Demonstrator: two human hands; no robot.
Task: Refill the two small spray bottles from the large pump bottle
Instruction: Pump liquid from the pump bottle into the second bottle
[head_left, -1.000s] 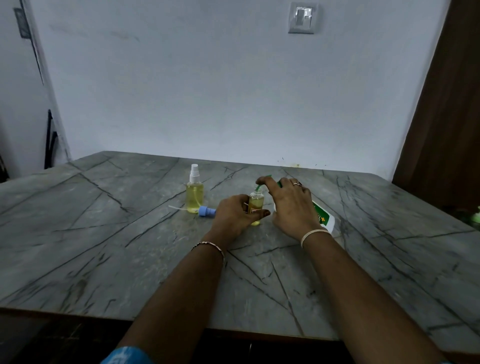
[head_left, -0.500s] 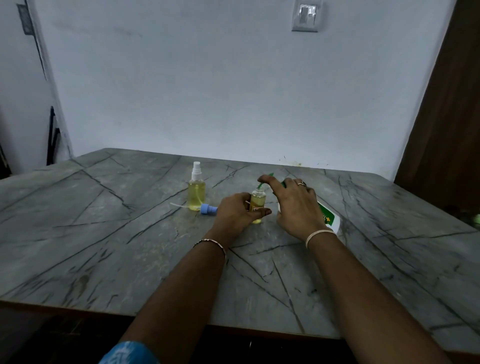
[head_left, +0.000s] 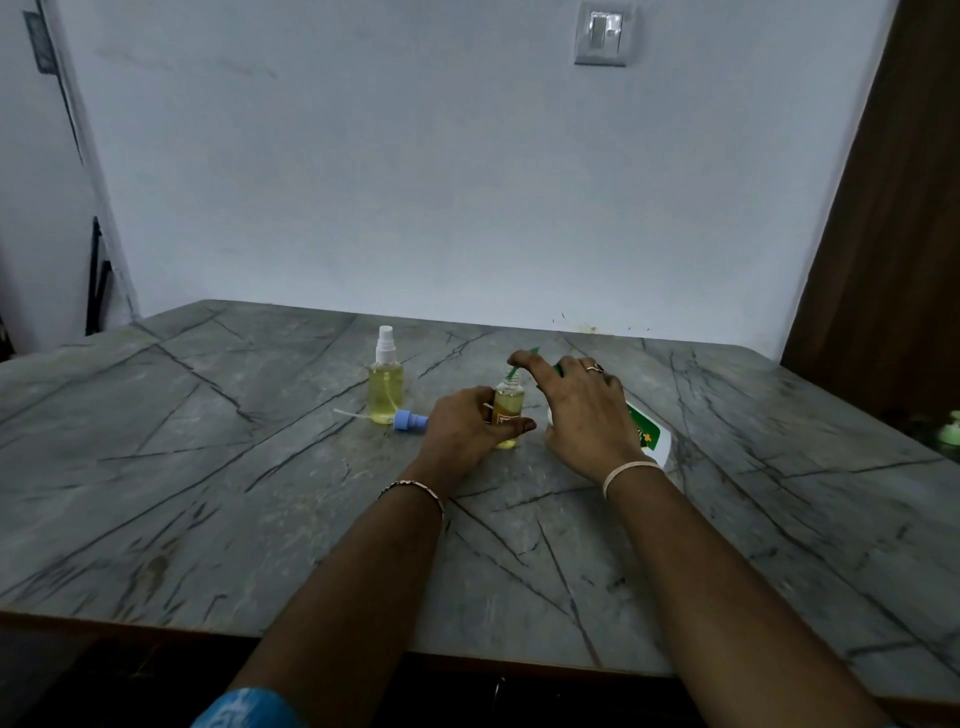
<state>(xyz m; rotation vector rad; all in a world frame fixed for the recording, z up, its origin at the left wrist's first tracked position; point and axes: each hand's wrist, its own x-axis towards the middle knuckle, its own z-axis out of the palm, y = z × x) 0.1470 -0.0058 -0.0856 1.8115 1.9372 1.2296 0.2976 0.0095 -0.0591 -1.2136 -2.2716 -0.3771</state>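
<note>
A small uncapped bottle (head_left: 508, 402) of yellow liquid stands mid-table, and my left hand (head_left: 462, 426) grips it from the left. My right hand (head_left: 582, 410) lies over the top of the large white pump bottle (head_left: 652, 441) with the green label. Its index finger stretches along the green spout (head_left: 517, 366), which points down at the small bottle's mouth. Most of the pump bottle is hidden behind that hand. A second small spray bottle (head_left: 386, 384), capped in white and holding yellow liquid, stands to the left. A blue spray cap (head_left: 408, 420) with its tube lies beside it.
The grey marble table (head_left: 208, 493) runs back to a white wall with a switch plate (head_left: 602, 34). A brown door (head_left: 893, 234) stands at the right. A pale green object (head_left: 950, 428) shows at the right edge.
Only the view has shifted slightly. Both hands and the bottles keep the same places.
</note>
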